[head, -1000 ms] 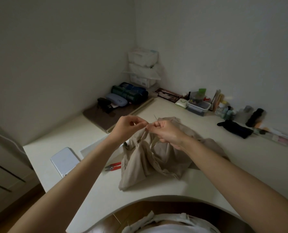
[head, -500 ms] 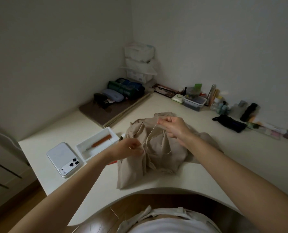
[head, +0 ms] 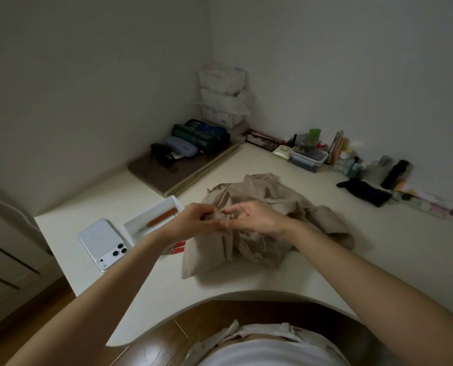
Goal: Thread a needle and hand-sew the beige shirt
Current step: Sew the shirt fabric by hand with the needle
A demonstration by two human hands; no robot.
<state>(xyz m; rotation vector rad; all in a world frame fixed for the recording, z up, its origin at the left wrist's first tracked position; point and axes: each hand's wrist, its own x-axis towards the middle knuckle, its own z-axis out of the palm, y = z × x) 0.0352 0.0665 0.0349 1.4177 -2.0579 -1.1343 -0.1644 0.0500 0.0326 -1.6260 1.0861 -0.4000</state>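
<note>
The crumpled beige cotton shirt [head: 246,260] lies near-centre on the cream desk [head: 378,260]. Above it the left hand [head: 191,223] and right hand [head: 259,220] meet, fingertips curled; I cannot tell what they pinch. The left wrist half hides red-handled snips [head: 178,250]. Farther left are a white phone [head: 101,241] and a white plastic tray [head: 138,226].

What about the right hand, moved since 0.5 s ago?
Yes. Judged against the white tray, the right hand has come leftward and nearer, now meeting the left hand over the beige shirt.

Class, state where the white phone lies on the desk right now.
Head view: the white phone lies on the desk, at its left side, beside the white tray.
</note>
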